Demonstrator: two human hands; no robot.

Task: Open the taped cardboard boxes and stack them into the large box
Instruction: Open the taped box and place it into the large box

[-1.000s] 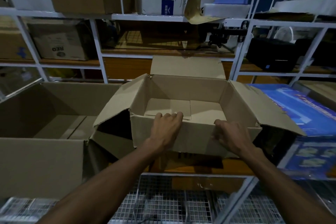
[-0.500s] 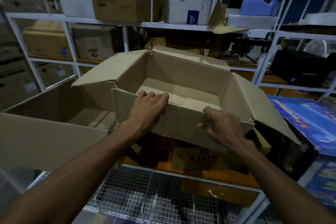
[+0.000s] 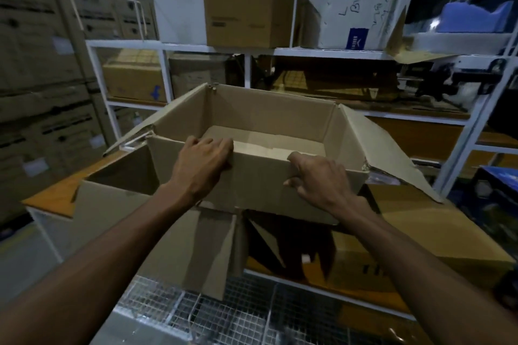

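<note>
Box [image 3: 280, 131], flaps open and empty, had come up off the counter since the earlier frames and now hung tilted, held at its near wall, left hand [image 3: 203, 165] and right hand [image 3: 316, 176] both clamped over the rim. It had swung toward 9 o'clock, partly over the large box [image 3: 112, 204], so the drop-in looked close. Shelves [image 3: 179, 46] at 12 sat higher in view than before.

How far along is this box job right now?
Done: the small box is open, flaps out, and looks empty. In hand: the left hand and right hand grip its near wall, holding it partly over the large box. Left: setting it down inside; any other taped boxes can't be told from here.
</note>
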